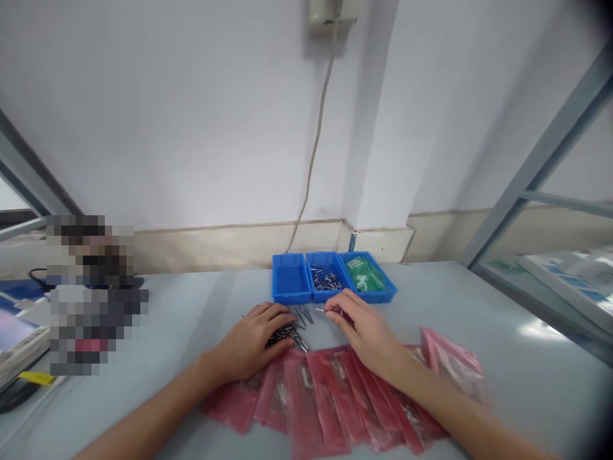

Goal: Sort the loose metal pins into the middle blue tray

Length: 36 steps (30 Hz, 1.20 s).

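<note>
My left hand (pixel 263 331) lies with its fingers apart over a loose pile of small dark metal pins (pixel 287 333) on the table; its palm hides part of the pile. Between thumb and fingertips, my right hand (pixel 359 321) pinches a thin metal pin (pixel 320 310), just in front of the blue bins. A few more pins (pixel 304 313) lie between the two hands. Closer to me, several pink plastic bags (pixel 306 409) overlap in a row beneath my forearms, with small parts visible inside some.
Three blue bins stand side by side near the wall: a bare left bin (pixel 291 278), a middle bin (pixel 330 296) with metal pins, and a right bin (pixel 378 296) with a green bag. A cable (pixel 316 140) hangs behind them. Metal frames (pixel 541 153) flank the table.
</note>
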Motion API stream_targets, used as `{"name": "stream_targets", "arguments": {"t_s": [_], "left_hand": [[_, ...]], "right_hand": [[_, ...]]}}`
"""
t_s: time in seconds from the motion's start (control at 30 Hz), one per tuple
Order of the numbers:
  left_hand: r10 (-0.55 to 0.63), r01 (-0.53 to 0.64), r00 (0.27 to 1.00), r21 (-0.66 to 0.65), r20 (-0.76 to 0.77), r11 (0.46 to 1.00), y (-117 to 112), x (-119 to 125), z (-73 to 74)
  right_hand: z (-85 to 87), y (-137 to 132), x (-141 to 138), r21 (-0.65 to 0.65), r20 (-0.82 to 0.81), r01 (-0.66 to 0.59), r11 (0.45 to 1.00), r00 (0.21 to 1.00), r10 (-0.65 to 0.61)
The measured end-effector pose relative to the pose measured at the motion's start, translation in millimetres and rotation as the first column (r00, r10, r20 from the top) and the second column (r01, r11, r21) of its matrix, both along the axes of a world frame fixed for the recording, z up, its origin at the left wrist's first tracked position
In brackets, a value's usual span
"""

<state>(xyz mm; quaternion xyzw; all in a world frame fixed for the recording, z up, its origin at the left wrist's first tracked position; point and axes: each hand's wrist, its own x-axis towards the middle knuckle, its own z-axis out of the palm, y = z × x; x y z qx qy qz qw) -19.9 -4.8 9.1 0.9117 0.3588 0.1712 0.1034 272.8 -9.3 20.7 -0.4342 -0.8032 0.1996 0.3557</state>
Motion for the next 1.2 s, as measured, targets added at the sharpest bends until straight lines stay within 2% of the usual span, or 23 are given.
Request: {"name": "stream_targets", "arguments": {"t_s": [1.2], "left_hand": [[-0.01,0.01,1.0,0.018,0.014,1.0,-0.3,1.2,0.5]], "right_hand": [[3.5,-1.4,-1.8,-0.038,0.008,0.007,0.999,1.0,-0.007]]}}
